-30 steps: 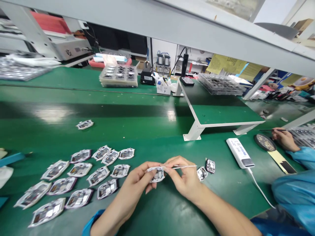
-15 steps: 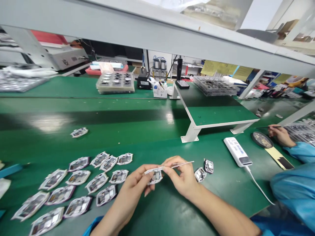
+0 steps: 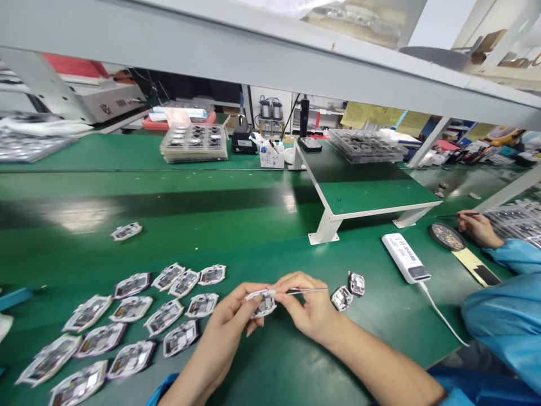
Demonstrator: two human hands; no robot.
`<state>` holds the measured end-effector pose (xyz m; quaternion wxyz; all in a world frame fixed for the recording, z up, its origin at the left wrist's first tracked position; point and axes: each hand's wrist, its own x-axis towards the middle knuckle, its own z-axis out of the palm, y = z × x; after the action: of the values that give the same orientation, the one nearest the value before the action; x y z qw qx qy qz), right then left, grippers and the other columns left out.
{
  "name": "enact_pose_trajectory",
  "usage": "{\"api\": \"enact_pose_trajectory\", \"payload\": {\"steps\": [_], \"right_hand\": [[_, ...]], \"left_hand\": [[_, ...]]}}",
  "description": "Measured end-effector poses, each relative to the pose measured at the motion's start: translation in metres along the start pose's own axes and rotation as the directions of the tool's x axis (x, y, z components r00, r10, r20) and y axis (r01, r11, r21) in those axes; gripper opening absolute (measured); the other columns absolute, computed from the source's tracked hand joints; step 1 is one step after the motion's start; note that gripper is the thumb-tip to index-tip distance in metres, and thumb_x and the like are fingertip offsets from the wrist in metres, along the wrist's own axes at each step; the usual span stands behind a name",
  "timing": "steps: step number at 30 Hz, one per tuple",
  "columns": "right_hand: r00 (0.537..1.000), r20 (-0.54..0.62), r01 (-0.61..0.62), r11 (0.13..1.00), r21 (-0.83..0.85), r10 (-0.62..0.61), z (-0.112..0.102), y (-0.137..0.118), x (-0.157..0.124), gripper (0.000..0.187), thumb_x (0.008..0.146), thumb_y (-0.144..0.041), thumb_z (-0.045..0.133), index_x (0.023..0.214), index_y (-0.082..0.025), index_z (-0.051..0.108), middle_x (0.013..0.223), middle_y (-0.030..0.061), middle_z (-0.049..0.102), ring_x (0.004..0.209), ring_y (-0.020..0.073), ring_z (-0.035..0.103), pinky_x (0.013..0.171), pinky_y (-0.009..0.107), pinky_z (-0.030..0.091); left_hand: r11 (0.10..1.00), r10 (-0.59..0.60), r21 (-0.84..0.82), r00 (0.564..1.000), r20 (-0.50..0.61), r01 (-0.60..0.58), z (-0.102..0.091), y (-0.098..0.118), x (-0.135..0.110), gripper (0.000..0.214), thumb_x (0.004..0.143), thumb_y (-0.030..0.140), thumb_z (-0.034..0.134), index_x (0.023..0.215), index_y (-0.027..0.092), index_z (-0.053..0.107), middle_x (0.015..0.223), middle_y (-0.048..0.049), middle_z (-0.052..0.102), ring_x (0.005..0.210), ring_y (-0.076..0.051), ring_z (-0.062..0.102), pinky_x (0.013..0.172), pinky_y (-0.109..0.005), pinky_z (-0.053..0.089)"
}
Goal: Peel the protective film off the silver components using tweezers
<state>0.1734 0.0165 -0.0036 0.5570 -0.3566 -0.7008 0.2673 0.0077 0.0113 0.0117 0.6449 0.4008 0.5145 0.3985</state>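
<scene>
My left hand (image 3: 230, 324) is closed on a small watch-like housing (image 3: 265, 304) with a white rim and electronic parts inside, held just above the green bench. Thin metal tweezers (image 3: 310, 290) lie in the grip of my right hand (image 3: 306, 304), which is closed. Its fingertips meet the upper right edge of the housing; the working tip of the tweezers is hidden by the fingers. Left of my left hand, several similar housings (image 3: 131, 308) lie in loose rows, open side up. Two more housings (image 3: 342, 298) rest just right of my right hand.
A low green-topped stand (image 3: 372, 192) rises behind the right hand, with clear trays (image 3: 366, 145) on it. Beside it lie a white corded device (image 3: 404, 258) and a round dish of small parts (image 3: 447, 237). A co-worker's hand (image 3: 482, 228) is at the far right.
The tweezers now point more level, having been tilted up to the right before. My right hand has turned slightly, while the left keeps its hold on the housing. The view has shifted a little.
</scene>
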Motion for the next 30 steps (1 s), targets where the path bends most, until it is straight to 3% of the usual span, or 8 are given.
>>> {"api": "enact_pose_trajectory", "payload": {"steps": [6,12,17,19,21,23,27,30], "right_hand": [[0.996,-0.039,-0.073,0.995,0.068,0.075,0.002,0.001,0.0,0.002,0.088,-0.02,0.066,0.088,-0.02,0.069,0.086,0.0069,0.078,0.08,0.0189,0.075,0.074,0.03,0.061],[0.992,-0.027,-0.119,0.991,0.059,0.121,0.0,0.003,0.002,0.007,0.088,-0.024,0.066,0.085,-0.02,0.071,0.083,0.0059,0.078,0.077,0.0185,0.075,0.073,0.029,0.059],[0.988,-0.01,-0.152,0.988,-0.04,0.151,-0.003,0.003,0.004,0.011,0.089,-0.025,0.064,0.083,-0.019,0.071,0.079,0.0056,0.076,0.074,0.0181,0.072,0.071,0.027,0.056],[0.993,-0.008,-0.117,0.988,-0.1,0.117,-0.003,0.001,0.004,0.009,0.089,-0.023,0.064,0.085,-0.019,0.07,0.08,0.0052,0.076,0.074,0.0186,0.072,0.072,0.029,0.054],[0.999,-0.017,-0.05,0.987,-0.15,0.048,-0.003,-0.002,0.004,0.007,0.089,-0.023,0.063,0.087,-0.019,0.069,0.082,0.0049,0.076,0.075,0.0194,0.071,0.074,0.03,0.053],[1.0,-0.025,-0.009,0.983,-0.183,0.005,-0.001,-0.003,0.002,0.006,0.089,-0.022,0.063,0.088,-0.019,0.067,0.082,0.0042,0.076,0.076,0.0193,0.07,0.075,0.031,0.052],[0.998,0.003,0.06,0.969,-0.241,-0.061,0.008,0.007,-0.003,0.004,0.082,-0.021,0.07,0.084,-0.021,0.066,0.079,0.0015,0.076,0.072,0.0187,0.07,0.073,0.029,0.051],[0.988,0.12,0.129,0.935,-0.331,-0.094,0.018,0.021,-0.008,0.016,0.076,-0.031,0.079,0.078,-0.022,0.066,0.071,-0.0008,0.074,0.062,0.0178,0.068,0.067,0.029,0.052]], "left_hand": [[0.998,-0.021,-0.062,0.999,-0.045,0.019,0.003,0.003,-0.002,0.029,0.069,0.043,0.077,0.081,0.017,0.072,0.067,0.0024,0.06,0.058,-0.012,0.047,0.053,-0.021,0.037],[1.0,0.019,0.016,0.999,0.035,-0.02,-0.005,-0.006,0.003,0.03,0.078,0.042,0.071,0.098,0.019,0.071,0.071,0.0018,0.063,0.061,-0.014,0.05,0.054,-0.022,0.037],[0.987,0.157,-0.017,0.986,0.06,-0.157,-0.004,-0.026,0.012,0.046,0.064,0.034,0.083,0.105,0.021,0.068,0.094,-0.0041,0.074,0.091,-0.023,0.064,0.08,-0.028,0.049],[0.98,0.201,-0.016,0.979,0.042,-0.2,-0.005,-0.035,0.019,0.052,0.06,0.034,0.087,0.104,0.022,0.064,0.084,-0.0019,0.073,0.08,-0.02,0.065,0.073,-0.027,0.05],[0.972,0.229,0.044,0.973,0.01,-0.229,-0.011,-0.041,0.028,0.044,0.063,0.04,0.086,0.095,0.022,0.062,0.071,0.0018,0.069,0.063,-0.016,0.061,0.062,-0.025,0.049],[0.959,0.266,0.103,0.964,0.006,-0.265,-0.019,-0.041,0.036,0.042,0.066,0.046,0.084,0.091,0.021,0.062,0.068,0.002,0.068,0.06,-0.016,0.06,0.06,-0.026,0.049],[0.928,0.259,0.263,0.964,0.056,-0.265,-0.035,-0.028,0.057,0.048,0.062,0.054,0.082,0.09,0.02,0.064,0.075,-0.0042,0.074,0.074,-0.025,0.07,0.069,-0.033,0.056],[0.837,0.33,0.455,0.944,0.026,-0.305,-0.041,-0.015,0.079,0.052,0.059,0.061,0.077,0.09,0.021,0.064,0.086,-0.0081,0.078,0.087,-0.029,0.073,0.079,-0.036,0.058]]}}
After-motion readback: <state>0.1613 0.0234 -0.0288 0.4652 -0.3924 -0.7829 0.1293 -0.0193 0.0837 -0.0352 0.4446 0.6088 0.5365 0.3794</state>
